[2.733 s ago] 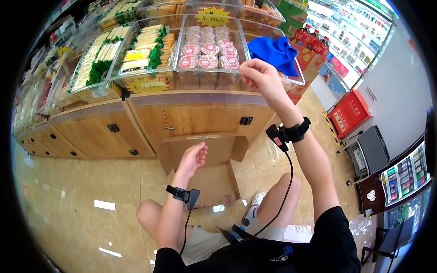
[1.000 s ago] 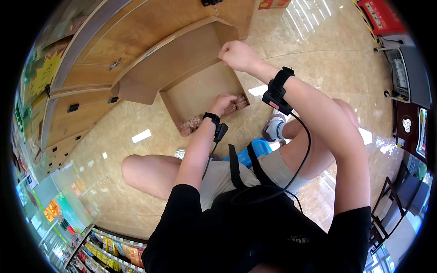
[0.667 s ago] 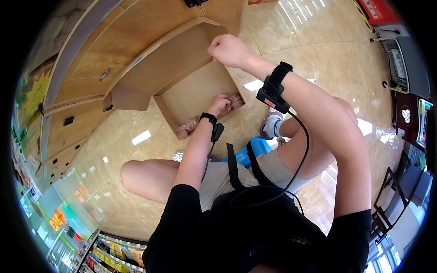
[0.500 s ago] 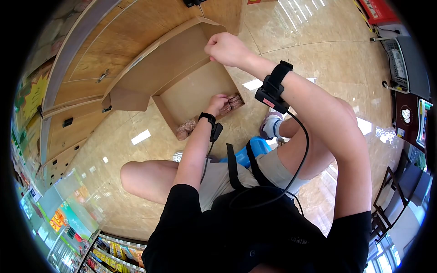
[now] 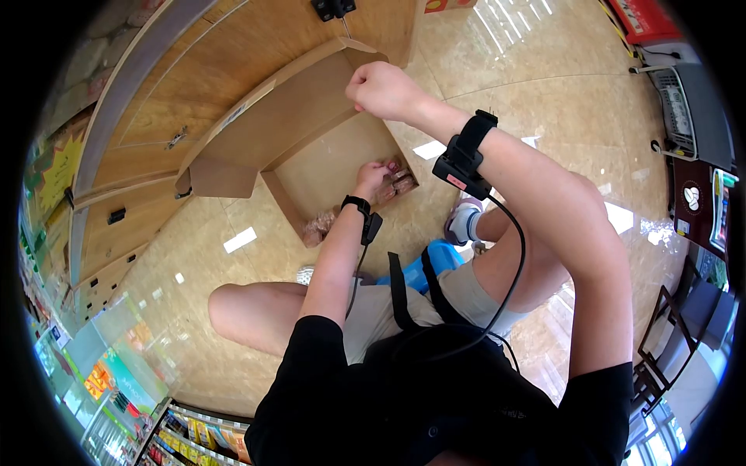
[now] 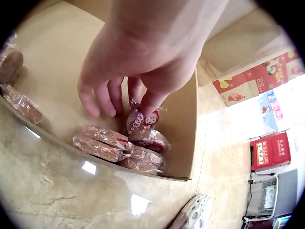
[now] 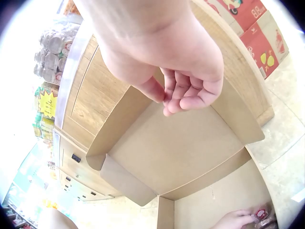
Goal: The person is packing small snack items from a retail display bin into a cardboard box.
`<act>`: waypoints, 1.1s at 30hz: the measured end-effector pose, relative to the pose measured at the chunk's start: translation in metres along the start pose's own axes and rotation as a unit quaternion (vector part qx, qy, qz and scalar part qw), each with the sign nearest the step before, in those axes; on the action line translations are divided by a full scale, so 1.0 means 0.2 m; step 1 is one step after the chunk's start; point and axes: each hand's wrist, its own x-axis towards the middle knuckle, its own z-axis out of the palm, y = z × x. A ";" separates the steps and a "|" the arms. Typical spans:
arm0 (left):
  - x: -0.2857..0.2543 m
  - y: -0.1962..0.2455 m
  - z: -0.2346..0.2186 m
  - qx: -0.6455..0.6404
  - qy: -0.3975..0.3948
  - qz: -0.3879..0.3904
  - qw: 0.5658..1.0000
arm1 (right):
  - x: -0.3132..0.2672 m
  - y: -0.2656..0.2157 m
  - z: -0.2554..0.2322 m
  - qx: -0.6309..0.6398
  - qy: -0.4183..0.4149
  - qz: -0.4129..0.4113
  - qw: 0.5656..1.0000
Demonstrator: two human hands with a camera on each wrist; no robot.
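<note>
A shallow cardboard box point(image 5: 329, 150) lies on the floor with its lid raised against the wooden cabinet. My left hand point(image 5: 371, 180) reaches into it. In the left wrist view, thumb and index finger pinch a round, clear-wrapped snack cake point(image 6: 135, 122) with a red printed label, tilted on edge. Beside it, several other wrapped cakes point(image 6: 101, 143) lean in stacks along the box's near wall. More wrapped cakes point(image 5: 317, 226) sit in the near left corner, partly behind the wrist. My right hand point(image 5: 386, 91) hovers over the lid, fingers loosely curled and holding nothing.
The wooden cabinet point(image 5: 183, 101) stands right behind the box, with display trays above it. A blue object point(image 5: 429, 266) lies between the person's legs. A shoe point(image 5: 465, 219) rests near the box's right corner. Shelves of snacks point(image 5: 203, 432) stand at lower left.
The view has swung down from the counter's trays to the floor box. My left hand has gone down among the cakes and now pinches one. My right hand has left the counter and drifted slightly left.
</note>
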 end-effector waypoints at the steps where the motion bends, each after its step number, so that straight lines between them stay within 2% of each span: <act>1: 0.01 -0.01 0.01 0.002 0.003 0.004 1.000 | 0.00 -0.01 0.00 -0.003 0.001 -0.001 1.000; 9: -0.11 0.13 -0.08 0.018 0.056 -0.003 0.998 | -0.01 -0.03 0.00 -0.015 0.005 -0.028 0.999; 13: -0.16 0.21 -0.20 -0.016 0.024 -0.028 0.999 | -0.02 -0.07 -0.01 0.001 -0.013 -0.017 1.000; 18: -0.35 0.46 -0.39 -0.063 -0.005 -0.052 0.997 | -0.02 -0.10 0.00 0.007 -0.028 -0.039 0.999; 23: -0.51 0.65 -0.57 -0.098 -0.014 -0.021 0.995 | -0.05 -0.14 0.02 0.006 -0.029 -0.069 0.997; 33: -0.83 0.91 -0.79 -0.141 -0.034 0.055 0.988 | -0.08 -0.15 0.07 0.027 -0.033 -0.073 0.996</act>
